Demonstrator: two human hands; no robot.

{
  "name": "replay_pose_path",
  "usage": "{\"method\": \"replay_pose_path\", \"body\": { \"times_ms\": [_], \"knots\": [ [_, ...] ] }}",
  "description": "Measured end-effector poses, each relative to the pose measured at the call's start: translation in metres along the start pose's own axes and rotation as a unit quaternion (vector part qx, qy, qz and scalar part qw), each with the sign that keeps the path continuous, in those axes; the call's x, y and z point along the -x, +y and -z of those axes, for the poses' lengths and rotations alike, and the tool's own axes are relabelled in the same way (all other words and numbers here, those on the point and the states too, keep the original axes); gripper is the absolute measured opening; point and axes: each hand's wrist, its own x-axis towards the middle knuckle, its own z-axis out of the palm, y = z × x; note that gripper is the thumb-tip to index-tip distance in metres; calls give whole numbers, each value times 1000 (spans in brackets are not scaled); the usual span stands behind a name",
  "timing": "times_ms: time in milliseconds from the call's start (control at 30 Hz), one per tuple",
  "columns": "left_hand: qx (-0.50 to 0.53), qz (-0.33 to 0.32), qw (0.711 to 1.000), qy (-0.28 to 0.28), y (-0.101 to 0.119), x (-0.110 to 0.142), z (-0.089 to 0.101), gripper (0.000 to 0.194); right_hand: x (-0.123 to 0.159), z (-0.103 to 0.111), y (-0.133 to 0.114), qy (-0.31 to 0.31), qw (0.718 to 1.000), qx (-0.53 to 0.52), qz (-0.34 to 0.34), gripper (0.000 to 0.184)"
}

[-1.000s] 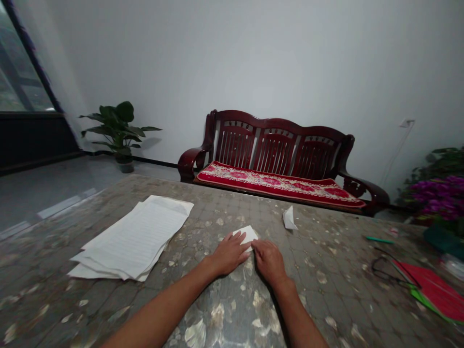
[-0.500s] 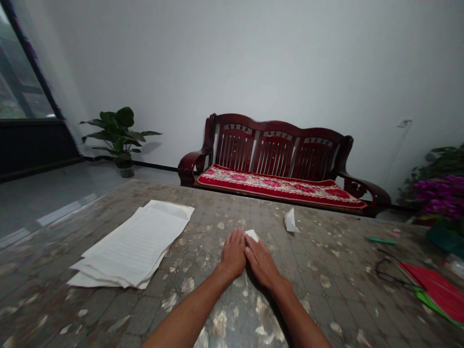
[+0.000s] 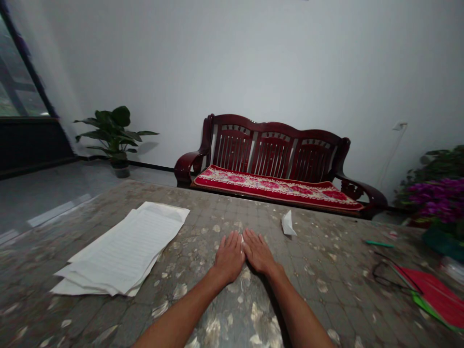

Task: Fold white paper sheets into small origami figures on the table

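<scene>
My left hand [image 3: 229, 257] and my right hand [image 3: 258, 251] lie flat and palm down on the speckled grey tabletop [image 3: 203, 309], side by side with their fingertips forward. A small piece of white paper [image 3: 242, 239] sits under them, with only a sliver showing between the fingers. Neither hand grips it. To the left of my left hand lies a loose stack of lined white paper sheets [image 3: 123, 249]. Beyond my right hand stands a small folded white paper piece [image 3: 288, 224].
A dark red wooden bench [image 3: 275, 150] with a red floral cushion stands beyond the table. A potted plant [image 3: 114, 133] is at left. At right lie eyeglasses [image 3: 387, 278], a green pen [image 3: 379, 243], a red folder [image 3: 433, 295] and purple flowers [image 3: 437, 200].
My hands have come closer together and lie flatter, now covering nearly all of the small white paper. The whole view has shifted slightly, and the stack sits lower left.
</scene>
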Motion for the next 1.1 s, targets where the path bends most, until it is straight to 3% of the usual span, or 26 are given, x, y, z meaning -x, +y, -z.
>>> {"method": "replay_pose_path", "body": {
  "times_ms": [633,800,967,1100],
  "knots": [
    [1,19,1000,-15,-5,1,-3,56,-51,2,29,41,989,87,-112,56],
    [-5,2,999,-31,-24,-1,2,55,-45,-4,22,47,984,88,-149,56],
    [-4,-22,996,-82,-51,-7,20,53,-27,-14,10,85,968,85,-218,57],
    [40,21,993,-107,-44,-3,30,50,-17,-20,3,111,958,88,-249,57]
  ]
}}
